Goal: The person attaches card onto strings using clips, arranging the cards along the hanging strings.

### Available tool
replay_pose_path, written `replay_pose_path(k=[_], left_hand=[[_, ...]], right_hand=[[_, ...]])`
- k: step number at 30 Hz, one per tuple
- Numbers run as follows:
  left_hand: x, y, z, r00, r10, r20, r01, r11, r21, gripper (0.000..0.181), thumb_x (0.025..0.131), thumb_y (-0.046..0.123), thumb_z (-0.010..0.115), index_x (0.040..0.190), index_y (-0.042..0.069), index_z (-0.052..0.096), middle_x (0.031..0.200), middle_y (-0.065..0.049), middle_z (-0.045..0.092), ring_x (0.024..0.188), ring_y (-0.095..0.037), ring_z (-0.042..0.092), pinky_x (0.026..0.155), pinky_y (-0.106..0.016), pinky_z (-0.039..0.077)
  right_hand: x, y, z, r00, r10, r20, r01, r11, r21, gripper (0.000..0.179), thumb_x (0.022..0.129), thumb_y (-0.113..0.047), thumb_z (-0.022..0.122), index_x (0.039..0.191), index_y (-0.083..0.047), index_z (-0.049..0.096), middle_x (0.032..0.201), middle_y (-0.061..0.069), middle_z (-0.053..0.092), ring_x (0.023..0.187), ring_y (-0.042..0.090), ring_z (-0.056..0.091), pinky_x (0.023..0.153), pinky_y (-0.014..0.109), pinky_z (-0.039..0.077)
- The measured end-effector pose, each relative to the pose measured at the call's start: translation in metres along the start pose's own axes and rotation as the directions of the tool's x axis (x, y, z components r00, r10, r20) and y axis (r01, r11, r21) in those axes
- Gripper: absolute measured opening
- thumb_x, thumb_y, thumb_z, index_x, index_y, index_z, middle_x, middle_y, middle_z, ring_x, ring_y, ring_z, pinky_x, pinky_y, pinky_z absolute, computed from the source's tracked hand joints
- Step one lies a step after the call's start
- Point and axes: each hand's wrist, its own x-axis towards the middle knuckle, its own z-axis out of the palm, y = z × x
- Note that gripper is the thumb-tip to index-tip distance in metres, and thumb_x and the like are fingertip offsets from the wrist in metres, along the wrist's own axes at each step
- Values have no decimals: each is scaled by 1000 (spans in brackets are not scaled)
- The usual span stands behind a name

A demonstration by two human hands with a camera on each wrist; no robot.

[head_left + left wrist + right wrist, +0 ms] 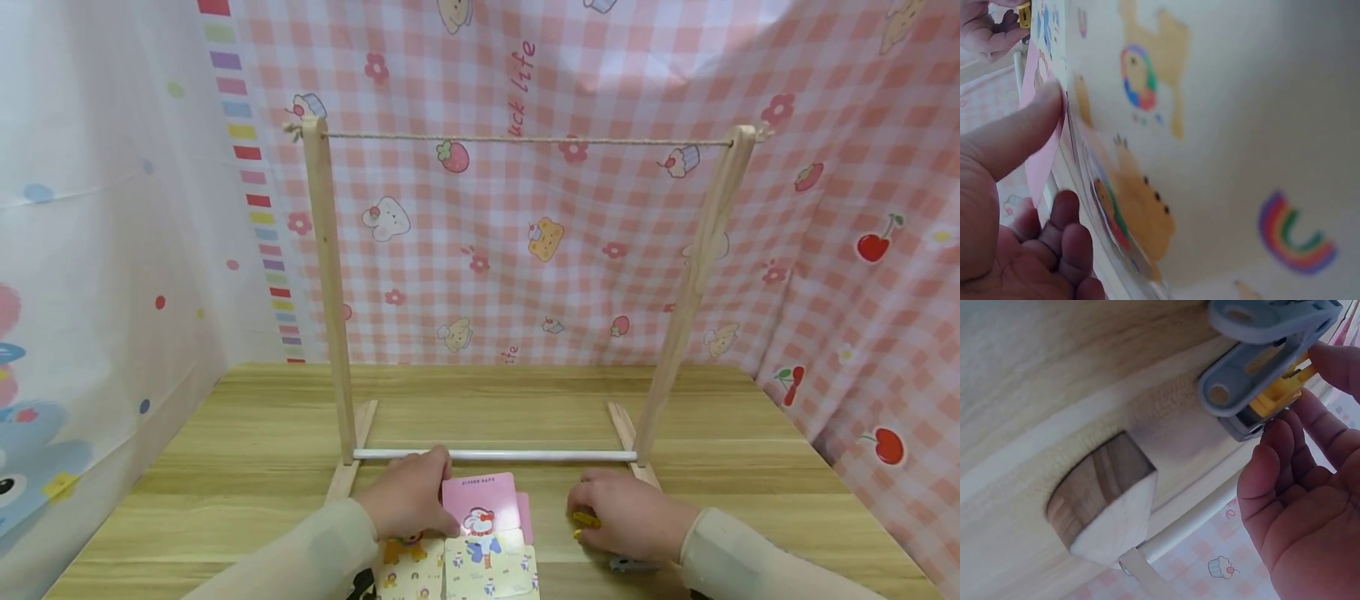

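At the near edge of the scene, a cream card with orange animals [410, 573] lies beside a cream card with blue figures [491, 577] on the wood-grain tabletop [225, 487]; a grey clothespin [632, 566] sits off to the right, close under my right hand [637, 518].

Just beyond, my left hand [408, 497] is at the left edge of the pink card [480, 490], thumb against it and the other fingers part-curled; whether I truly pinch it, I cannot tell; its lower end is covered by the blue-figured card, and a second pink card [525, 517] peeks out behind it; my right hand pinches a yellow clothespin [587, 520] between thumb and forefinger, the other fingers bent.

The step, as I judge it, is taking up the pink card with a clothespin at the ready; I do best to slip a fingertip beneath the free edge, thumb on top, drawing it out flat so its neighbours stay put; the clothespin wants gripping by its handle ends, for a square squeeze.

Farther off stand one white rod [495, 455], two wooden uprights [330, 292] and one length of twine [525, 139], before a pink checked cloth [487, 196]; the count nearer me: at least four cards, two cream and two pink; one yellow clothespin; at least one grey.
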Motion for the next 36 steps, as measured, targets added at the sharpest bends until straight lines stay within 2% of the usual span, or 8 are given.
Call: replay_pose_path(k=[4, 8, 14, 18, 22, 28, 32, 36], left_hand=[[-2, -1, -4, 1000, 28, 14, -26, 992, -126, 48, 79, 24, 93, 105, 13, 54, 85, -1, 61, 77, -20, 54, 65, -33, 46], [-3, -2, -8, 998, 60, 20, -54, 976, -211, 41, 85, 16, 88, 107, 9, 54, 85, -4, 59, 71, -17, 54, 59, -29, 46], [-3, -3, -13, 996, 82, 31, -71, 960, -271, 41, 88, 12, 85, 117, 9, 56, 88, -5, 58, 73, -17, 54, 61, -29, 47], [-3, -2, -14, 997, 71, 21, -60, 947, -316, 36, 91, 13, 82, 118, 13, 60, 88, -5, 57, 73, -18, 53, 59, -29, 46], [-2, 0, -17, 998, 56, 11, -48, 931, -361, 28, 96, 15, 77, 119, 14, 61, 88, -5, 56, 70, -16, 50, 55, -26, 42], [0, 3, -21, 997, 63, -44, -75, 921, -382, 16, 100, 17, 71, 113, 13, 63, 90, -4, 57, 75, -17, 51, 59, -25, 43], [2, 3, -24, 995, 63, -76, -88, 916, -391, 9, 103, 19, 68, 110, 14, 65, 90, -4, 58, 78, -18, 52, 62, -26, 44], [1, 5, -28, 991, 61, -116, -102, 913, -395, 9, 105, 22, 64, 111, 15, 67, 92, -4, 60, 79, -18, 53, 62, -26, 45]], right_hand=[[0, -1, 0, 1000, -5, -21, 5, 1000, -5, 20, 88, -27, 84, 99, -18, 70, 91, -13, 55, 76, 0, 45, 68, 25, 46], [0, -3, -1, 999, -2, -45, 2, 1000, -5, 21, 88, -25, 83, 100, -17, 68, 90, -13, 56, 78, 0, 47, 72, 28, 49], [1, -5, -2, 997, 20, -72, -18, 999, 28, 23, 89, -22, 82, 105, -12, 69, 90, -12, 57, 77, -1, 48, 71, 27, 50], [3, -6, -4, 996, 45, -80, -42, 999, 30, 30, 90, -22, 80, 115, -7, 72, 94, -10, 62, 79, -1, 50, 72, 26, 52], [4, -6, -8, 993, 43, -113, -39, 998, 42, 28, 91, -19, 78, 115, -7, 74, 97, -8, 64, 79, -2, 51, 71, 24, 52], [5, -8, -17, 977, 34, -210, -14, 996, 93, 27, 91, -13, 77, 116, -6, 72, 94, -8, 63, 78, -1, 51, 67, 22, 50], [8, -8, -24, 969, 63, -238, -32, 990, 135, 25, 93, -13, 76, 117, -6, 71, 96, -8, 65, 84, 3, 57, 71, 24, 54], [11, -9, -31, 956, 69, -285, -29, 989, 144, 25, 94, -11, 76, 117, -5, 71, 100, -4, 69, 89, 9, 64, 76, 27, 58]])
